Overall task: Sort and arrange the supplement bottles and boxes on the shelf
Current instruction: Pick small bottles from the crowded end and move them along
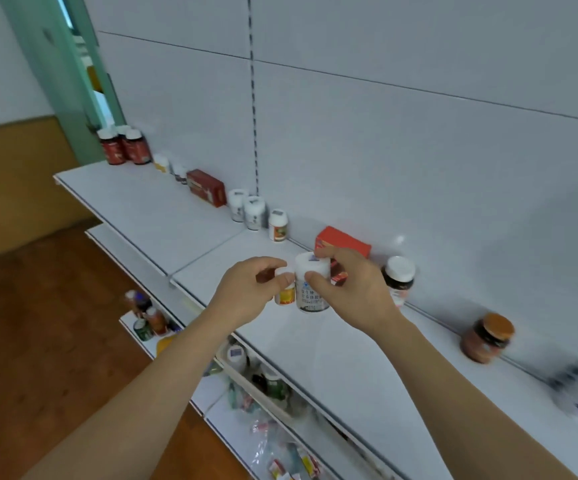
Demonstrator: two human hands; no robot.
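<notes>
My left hand (246,289) pinches a small white bottle with a yellow label (286,295) by its cap. Right beside it, my right hand (353,289) grips a larger white bottle with blue print (312,292) around its lid. Both bottles are over the white shelf (332,344), near its middle. Behind my right hand lies a red box (344,241) against the back panel. A dark bottle with a white cap (398,277) stands just right of my right hand.
Along the back of the shelf stand dark red bottles (125,147), small white bottles (251,211), a dark red box (207,187) and an amber jar with an orange lid (486,337). Lower shelves hold loose bottles and packets (263,386). Wooden floor lies to the left.
</notes>
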